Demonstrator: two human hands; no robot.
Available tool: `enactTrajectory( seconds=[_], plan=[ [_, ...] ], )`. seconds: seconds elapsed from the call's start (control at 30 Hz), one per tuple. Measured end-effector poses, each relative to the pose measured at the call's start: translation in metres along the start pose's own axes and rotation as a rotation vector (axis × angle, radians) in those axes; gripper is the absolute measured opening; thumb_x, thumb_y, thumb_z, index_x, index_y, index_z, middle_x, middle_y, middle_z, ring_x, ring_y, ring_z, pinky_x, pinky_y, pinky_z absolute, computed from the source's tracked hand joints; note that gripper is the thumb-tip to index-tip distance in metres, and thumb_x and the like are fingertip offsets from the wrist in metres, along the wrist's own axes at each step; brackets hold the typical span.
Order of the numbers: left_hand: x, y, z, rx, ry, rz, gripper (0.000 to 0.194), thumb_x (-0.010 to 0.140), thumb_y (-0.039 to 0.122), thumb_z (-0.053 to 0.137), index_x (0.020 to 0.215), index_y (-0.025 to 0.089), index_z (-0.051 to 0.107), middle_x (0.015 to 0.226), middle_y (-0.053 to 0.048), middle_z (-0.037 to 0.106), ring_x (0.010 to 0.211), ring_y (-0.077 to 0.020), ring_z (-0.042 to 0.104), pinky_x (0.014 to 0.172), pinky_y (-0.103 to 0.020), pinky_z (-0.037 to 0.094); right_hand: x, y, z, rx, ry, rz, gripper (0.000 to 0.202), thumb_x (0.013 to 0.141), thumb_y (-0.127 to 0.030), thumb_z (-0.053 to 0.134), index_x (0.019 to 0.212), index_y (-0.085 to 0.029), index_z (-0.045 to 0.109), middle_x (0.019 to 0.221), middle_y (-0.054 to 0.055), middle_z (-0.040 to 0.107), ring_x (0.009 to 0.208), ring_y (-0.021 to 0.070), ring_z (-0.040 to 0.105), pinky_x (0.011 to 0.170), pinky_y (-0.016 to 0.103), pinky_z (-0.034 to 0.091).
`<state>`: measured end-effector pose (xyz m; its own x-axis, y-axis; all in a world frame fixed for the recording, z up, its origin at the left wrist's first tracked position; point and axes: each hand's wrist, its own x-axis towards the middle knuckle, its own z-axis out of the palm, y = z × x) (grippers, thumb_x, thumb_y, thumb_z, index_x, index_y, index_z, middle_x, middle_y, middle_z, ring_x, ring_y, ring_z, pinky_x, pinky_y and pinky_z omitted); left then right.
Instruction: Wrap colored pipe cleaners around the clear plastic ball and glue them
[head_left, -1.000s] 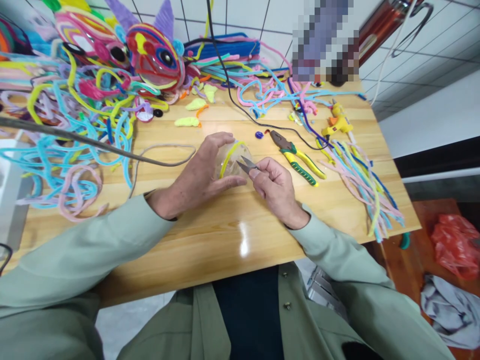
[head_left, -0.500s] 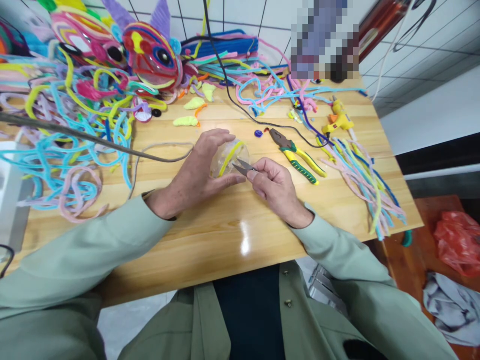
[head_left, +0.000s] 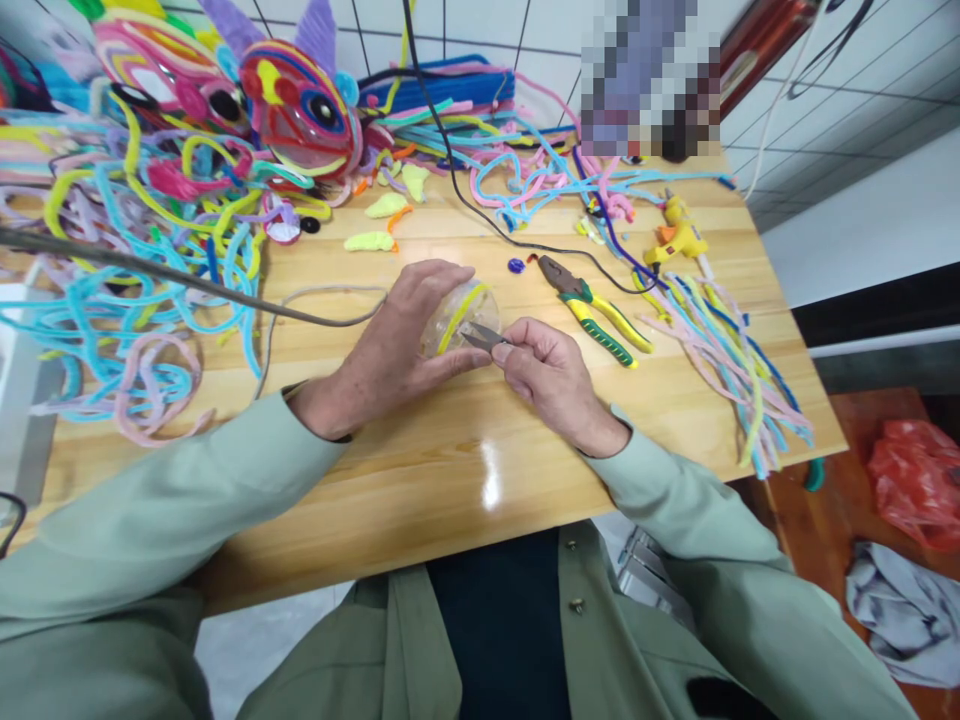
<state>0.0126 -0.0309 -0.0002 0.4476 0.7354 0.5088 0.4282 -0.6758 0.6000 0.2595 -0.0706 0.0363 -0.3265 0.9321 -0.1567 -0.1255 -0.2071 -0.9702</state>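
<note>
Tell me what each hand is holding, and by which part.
The left hand cups a clear rounded piece with a yellow strip, holding it by its sides. The right hand grips a small bladed tool by its rear end, hidden in the grip.

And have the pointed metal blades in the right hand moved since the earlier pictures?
Yes, slightly: the pointed metal blades have shifted left and down in the view, judged against the small round blue piece on the wooden table.

Bright light glares off the table [head_left: 405, 490] (1 white streak [head_left: 490, 476]).
</note>
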Motion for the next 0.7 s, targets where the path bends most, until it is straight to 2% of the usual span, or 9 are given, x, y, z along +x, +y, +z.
enactTrajectory(
  seconds=[0.1, 0.27, 0.43, 0.7],
  plan=[
    [0.0, 0.0, -0.001, -0.015, -0.005, -0.01, 0.085, 0.11, 0.083, 0.079, 0.177, 0.036, 0.054, 0.169, -0.016, 0.069, 0.163, -0.0433, 0.065, 0.143, -0.068, 0.052, -0.001, 0.001, 0.0, 0.001, -0.002, 0.001, 0.038, 0.099, -0.05, 0.093, 0.088, -0.026, 0.065, 0.057, -0.013, 0.05, 0.05, 0.0072, 0.031, 0.05, 0.025, 0.027],
    [-0.001, 0.003, 0.0, -0.061, 0.019, -0.001, 0.072, 0.114, 0.077, 0.078, 0.172, 0.04, 0.059, 0.166, -0.014, 0.071, 0.161, -0.0409, 0.066, 0.141, -0.067, 0.055, -0.003, 0.001, 0.003, 0.037, 0.009, -0.012, 0.034, 0.099, -0.046, 0.092, 0.09, -0.026, 0.065, 0.056, -0.013, 0.05, 0.05, 0.007, 0.031, 0.05, 0.024, 0.028],
    [-0.004, 0.006, 0.002, -0.01, 0.028, -0.02, 0.071, 0.115, 0.078, 0.075, 0.171, 0.037, 0.059, 0.167, -0.015, 0.071, 0.163, -0.0415, 0.064, 0.143, -0.07, 0.051, -0.005, 0.004, 0.008, 0.054, 0.053, -0.006, 0.039, 0.097, -0.051, 0.093, 0.091, -0.027, 0.063, 0.057, -0.014, 0.048, 0.05, 0.0074, 0.034, 0.05, 0.024, 0.031],
    [-0.01, 0.011, 0.007, 0.029, 0.081, -0.014, 0.068, 0.118, 0.076, 0.071, 0.174, 0.04, 0.058, 0.169, -0.012, 0.069, 0.165, -0.04, 0.064, 0.144, -0.066, 0.05, -0.009, 0.01, 0.013, 0.073, 0.087, -0.028, 0.049, 0.097, -0.06, 0.094, 0.088, -0.028, 0.059, 0.057, -0.014, 0.046, 0.051, 0.0071, 0.032, 0.05, 0.023, 0.03]
  ],
)
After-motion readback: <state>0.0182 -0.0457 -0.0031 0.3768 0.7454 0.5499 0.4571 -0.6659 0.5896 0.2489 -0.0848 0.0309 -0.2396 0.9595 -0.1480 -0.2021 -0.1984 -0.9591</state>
